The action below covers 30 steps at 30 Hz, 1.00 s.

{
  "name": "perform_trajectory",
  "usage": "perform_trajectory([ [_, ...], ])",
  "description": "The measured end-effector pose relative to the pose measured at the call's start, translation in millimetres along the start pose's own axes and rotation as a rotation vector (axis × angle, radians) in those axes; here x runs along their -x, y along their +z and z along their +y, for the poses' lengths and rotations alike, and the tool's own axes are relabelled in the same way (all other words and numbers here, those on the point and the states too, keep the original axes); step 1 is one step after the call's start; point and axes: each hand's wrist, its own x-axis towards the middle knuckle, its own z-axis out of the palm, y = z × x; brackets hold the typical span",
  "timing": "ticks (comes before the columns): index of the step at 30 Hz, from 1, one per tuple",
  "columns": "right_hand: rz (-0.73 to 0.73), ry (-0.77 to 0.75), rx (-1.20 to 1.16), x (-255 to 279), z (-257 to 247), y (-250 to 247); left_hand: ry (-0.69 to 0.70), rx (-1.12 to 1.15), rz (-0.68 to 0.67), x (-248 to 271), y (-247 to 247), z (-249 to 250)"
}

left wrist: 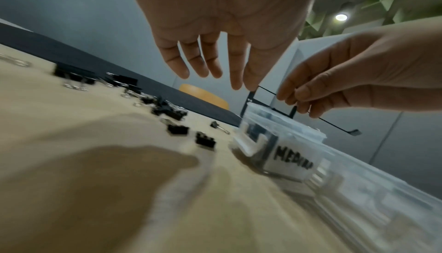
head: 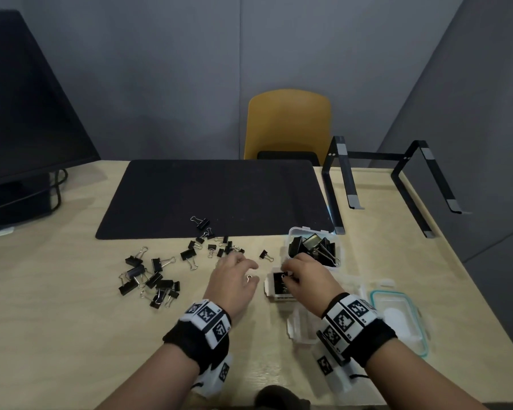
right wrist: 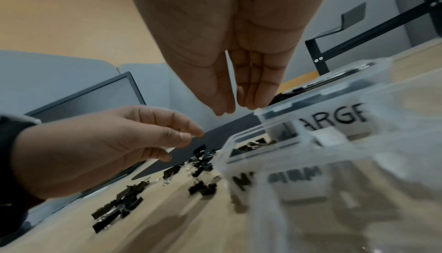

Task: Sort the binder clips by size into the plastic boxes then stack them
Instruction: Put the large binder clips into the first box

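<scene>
Black binder clips lie loose on the wooden table: a pile of mid-sized ones [head: 151, 279] at the left, a cluster of small ones [head: 219, 247] by the mat's edge, and a single small clip [head: 265, 255]. My left hand [head: 234, 276] hovers over the table with relaxed, empty fingers [left wrist: 181, 67]. My right hand [head: 299, 273] hangs over the clear box marked MEDIUM [left wrist: 291, 158], fingertips gathered [right wrist: 248, 105], with nothing visible between them. Behind it the LARGE box [right wrist: 334, 117] holds several big clips [head: 314, 247].
An empty clear box [head: 299, 329] and a teal-rimmed lid [head: 397, 321] lie near my right wrist. A black mat [head: 214, 196] covers the table's middle. A laptop stand [head: 397, 179] is at the back right and a monitor [head: 27, 113] at the left.
</scene>
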Motion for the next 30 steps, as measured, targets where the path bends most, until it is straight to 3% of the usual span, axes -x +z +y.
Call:
perform_trajectory([
  [9, -0.137, -0.016, -0.061, -31, -61, 40, -0.249, -0.108, -0.018, 9, -62, -76],
  [15, -0.239, 0.030, -0.080, -54, -94, 79, -0.343, -0.223, -0.032, -3, -87, -132],
  [23, -0.155, -0.026, -0.101, -87, -122, 105, -0.353, -0.354, -0.089, -21, -94, -152],
  [30, -0.224, -0.097, 0.088, -119, -130, 120, -0.341, -0.414, -0.165, -34, -88, -147],
])
